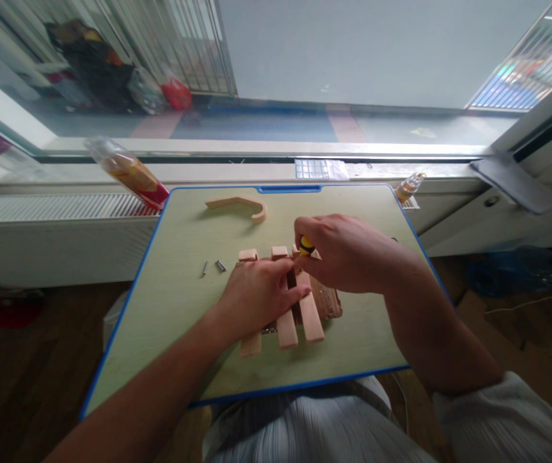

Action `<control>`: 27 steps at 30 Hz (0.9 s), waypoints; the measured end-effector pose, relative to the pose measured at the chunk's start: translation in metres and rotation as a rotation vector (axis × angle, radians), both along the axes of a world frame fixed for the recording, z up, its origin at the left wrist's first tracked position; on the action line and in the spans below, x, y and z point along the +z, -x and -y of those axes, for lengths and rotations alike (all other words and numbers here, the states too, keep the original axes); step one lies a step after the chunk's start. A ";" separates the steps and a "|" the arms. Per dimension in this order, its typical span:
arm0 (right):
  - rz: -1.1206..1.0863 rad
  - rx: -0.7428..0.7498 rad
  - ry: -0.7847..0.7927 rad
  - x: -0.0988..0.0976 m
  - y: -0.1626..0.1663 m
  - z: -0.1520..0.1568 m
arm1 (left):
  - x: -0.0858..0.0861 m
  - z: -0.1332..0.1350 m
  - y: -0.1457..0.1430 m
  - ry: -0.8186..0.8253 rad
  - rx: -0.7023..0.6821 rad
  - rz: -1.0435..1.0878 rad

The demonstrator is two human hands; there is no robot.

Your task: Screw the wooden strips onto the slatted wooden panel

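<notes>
A small wooden slat assembly (300, 321) lies on a green lap desk (174, 302) with a blue rim. My left hand (257, 292) rests flat on the slats, fingers stretched over them. My right hand (348, 254) is closed around a small screwdriver with a yellow and black handle (306, 245), held upright over the far end of the slats. Two loose screws (213, 266) lie left of the assembly. A curved wooden piece (240, 206) lies near the desk's far edge.
A bottle with a red label (128, 170) leans at the desk's far left corner. A small bottle (408, 186) stands at the far right corner. A window sill (257, 168) and window run behind. Wooden floor lies on both sides.
</notes>
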State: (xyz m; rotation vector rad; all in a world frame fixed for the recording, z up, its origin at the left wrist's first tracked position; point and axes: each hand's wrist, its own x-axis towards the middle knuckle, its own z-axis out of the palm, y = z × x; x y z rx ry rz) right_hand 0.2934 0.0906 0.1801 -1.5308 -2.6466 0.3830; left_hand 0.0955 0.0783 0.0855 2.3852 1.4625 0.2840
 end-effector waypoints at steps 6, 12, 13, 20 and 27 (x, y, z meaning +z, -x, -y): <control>0.039 -0.040 -0.055 -0.002 0.001 -0.001 | 0.001 0.001 0.000 -0.010 0.007 -0.006; 0.019 0.007 -0.009 0.000 -0.002 0.000 | 0.003 0.001 0.001 0.018 -0.015 -0.009; 0.006 0.019 0.005 0.000 -0.003 0.000 | 0.003 0.000 0.001 0.024 -0.020 -0.012; -0.098 0.093 0.042 0.000 -0.007 -0.001 | 0.004 0.000 0.000 0.030 -0.013 -0.037; -0.145 0.108 -0.002 0.002 -0.004 0.000 | 0.003 0.000 0.000 0.023 -0.008 -0.022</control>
